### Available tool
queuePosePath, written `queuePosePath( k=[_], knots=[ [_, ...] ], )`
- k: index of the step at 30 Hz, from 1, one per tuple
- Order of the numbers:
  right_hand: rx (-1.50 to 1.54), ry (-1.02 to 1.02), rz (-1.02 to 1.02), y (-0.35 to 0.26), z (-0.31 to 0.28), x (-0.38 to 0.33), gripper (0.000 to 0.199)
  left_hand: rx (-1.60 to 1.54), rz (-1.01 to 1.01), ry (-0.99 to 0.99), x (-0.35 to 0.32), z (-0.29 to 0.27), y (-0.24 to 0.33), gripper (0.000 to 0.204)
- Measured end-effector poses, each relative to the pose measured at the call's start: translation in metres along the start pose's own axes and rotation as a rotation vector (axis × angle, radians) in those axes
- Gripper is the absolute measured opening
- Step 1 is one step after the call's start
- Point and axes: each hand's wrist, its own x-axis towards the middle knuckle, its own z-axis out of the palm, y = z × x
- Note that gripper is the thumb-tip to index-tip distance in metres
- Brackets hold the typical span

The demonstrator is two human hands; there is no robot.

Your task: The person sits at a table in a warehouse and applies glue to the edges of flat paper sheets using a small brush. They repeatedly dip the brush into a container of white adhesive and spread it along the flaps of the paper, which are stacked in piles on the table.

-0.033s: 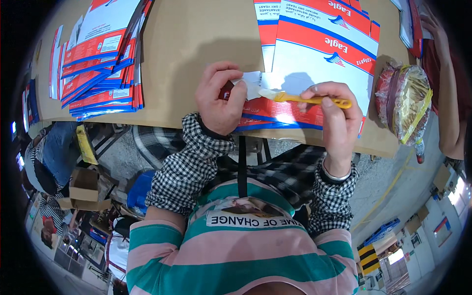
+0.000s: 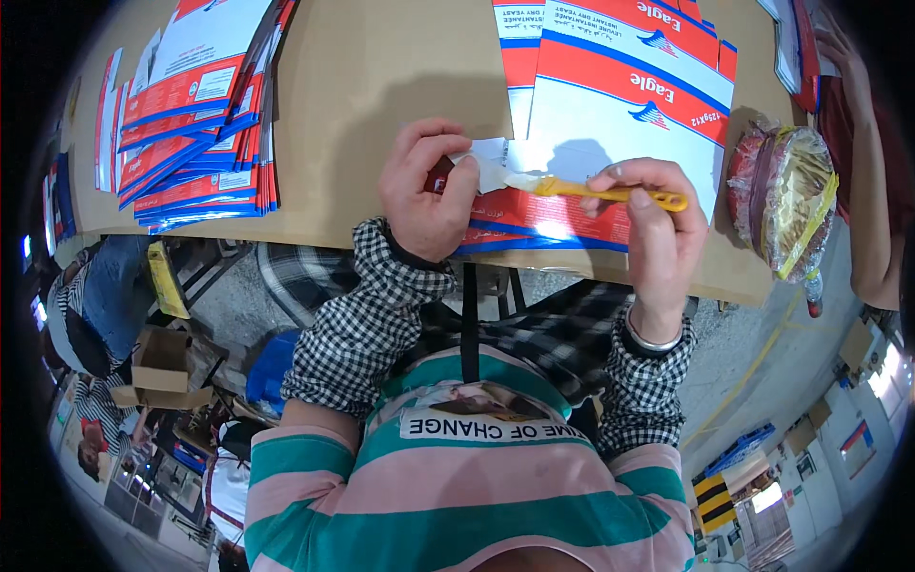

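My left hand (image 2: 424,186) pinches a small white flap at the near edge of a flat white, red and blue carton (image 2: 620,105). The carton lies on the brown table (image 2: 381,86) on top of several more like it. My right hand (image 2: 653,224) grips a yellow-handled brush (image 2: 610,194) and holds it level. The brush's pale tip touches the flap next to my left fingers. Both of my sleeves are black-and-white check.
A thick fanned stack of flat cartons (image 2: 191,114) lies at the table's left. A plastic-wrapped round bundle (image 2: 786,195) sits at the right edge, beside another person's arm (image 2: 863,143). Below the table edge are a cardboard box (image 2: 157,367) and a seated person (image 2: 91,305).
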Motion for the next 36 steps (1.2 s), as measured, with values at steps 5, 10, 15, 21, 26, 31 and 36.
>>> queuePosePath(
  k=[5,10,15,21,26,31,36],
  knots=[
    [-0.012,-0.015,-0.031,-0.003,0.008,0.004,0.017,0.011,-0.027,-0.01,0.002,0.0,0.005,0.012],
    [-0.046,-0.052,-0.04,-0.005,-0.004,0.003,0.017,0.008,-0.008,0.001,0.001,0.0,0.004,0.012],
    [-0.089,-0.065,-0.03,-0.012,0.01,0.006,0.019,0.01,-0.008,0.004,0.002,0.0,0.004,0.011],
    [-0.068,-0.032,-0.086,-0.015,0.009,0.007,0.018,0.026,-0.014,-0.001,0.002,0.0,0.006,0.011],
    [-0.169,-0.131,-0.066,-0.015,0.006,0.007,0.019,0.025,-0.001,0.0,0.001,0.0,0.005,0.011],
    [-0.044,-0.02,-0.067,-0.017,0.011,0.009,0.018,0.012,-0.037,-0.004,0.001,0.0,0.006,0.011],
    [-0.031,-0.031,-0.063,-0.011,-0.003,0.008,0.016,0.033,0.003,-0.022,0.001,-0.001,0.004,0.012]
  ],
)
